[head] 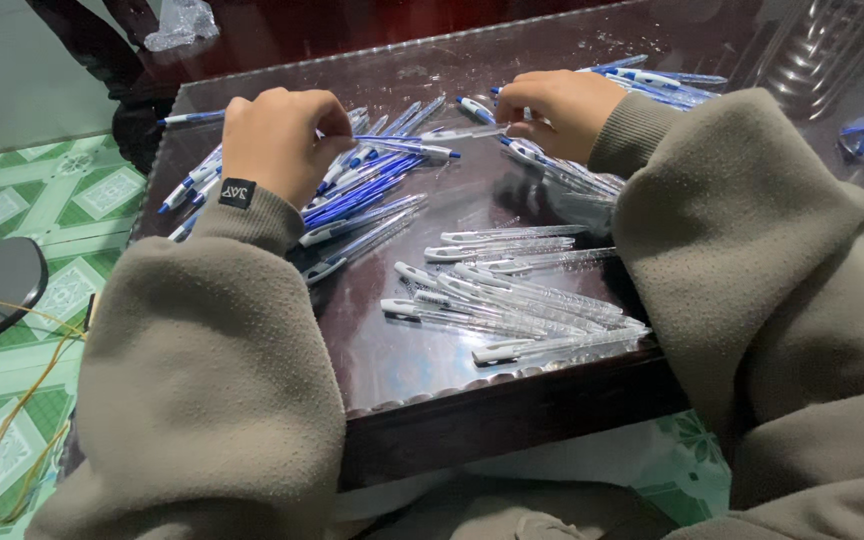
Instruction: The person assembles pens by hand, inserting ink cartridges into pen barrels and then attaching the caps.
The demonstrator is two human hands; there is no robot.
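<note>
A: How do we stand with the fingers?

B: Our left hand has its fingers curled in tight, knuckles up, pinching one end of a clear pen with a blue tip. Our right hand is curled the same way at two o'clock, and its fingers grip a second pen, a clear barrel that points toward nine o'clock. The two pens nearly meet between the hands.

A: And what lies around them?

B: Under and beside the left hand we see a heap of blue pens, fanned out toward seven o'clock. At five o'clock from it lies a row of clear barrels with white clips, packed side by side near the table's front edge. More blue pens sit behind the right hand. Our thick sleeves cover both wrists and hide part of the piles.

A: Surfaces?

B: The table is dark and glossy under a glass sheet with a scalloped rim. The pens are slim, see-through plastic. The sleeves are soft grey-brown fleece. The floor at nine o'clock has green patterned tiles.
</note>
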